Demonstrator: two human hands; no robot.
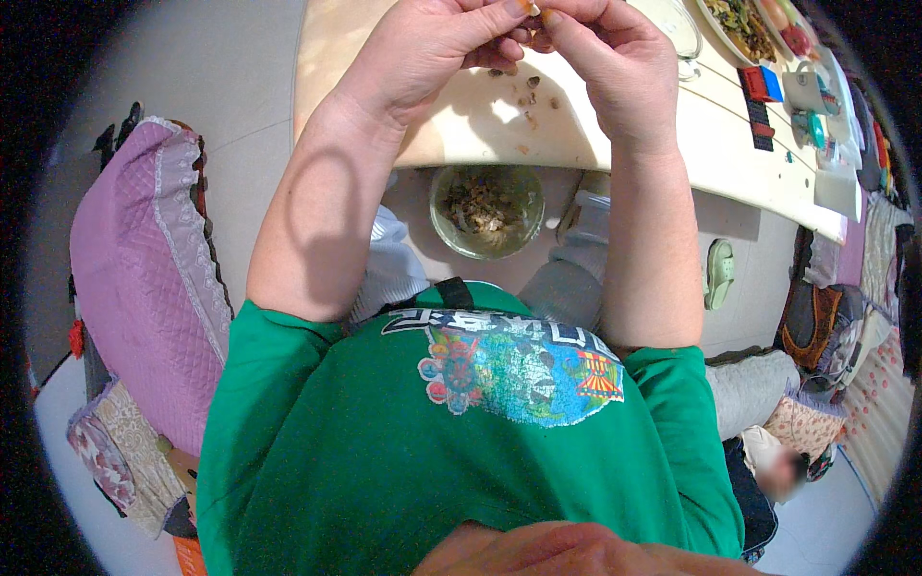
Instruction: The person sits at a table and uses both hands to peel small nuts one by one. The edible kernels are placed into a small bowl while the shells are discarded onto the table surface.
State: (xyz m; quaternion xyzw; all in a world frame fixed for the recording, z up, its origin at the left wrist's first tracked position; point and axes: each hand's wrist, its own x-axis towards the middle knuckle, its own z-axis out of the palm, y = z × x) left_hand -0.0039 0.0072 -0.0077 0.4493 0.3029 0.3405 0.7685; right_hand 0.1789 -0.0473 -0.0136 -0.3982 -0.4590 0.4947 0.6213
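Observation:
At the top edge of the head view, my left hand [450, 43] and my right hand [612, 54] meet over a cream-coloured table [562, 140]. Between their fingertips they pinch a small whitish and brownish piece [534, 10]; what it is, I cannot tell. Both hands appear to touch it, thumbs close together. Below them, small brown scraps [533, 81] lie scattered on the table top. Under the table edge, between my legs, stands a translucent bowl [486, 248] holding a heap of brown and pale scraps.
On the table's right are a plate of food [742, 29], a plate of fruit [792, 36], a red and blue box [762, 84], a dark strap [760, 122] and a white mug [807, 90]. A purple quilted cover [137, 281] is at left; a green clog [719, 273] lies on the floor.

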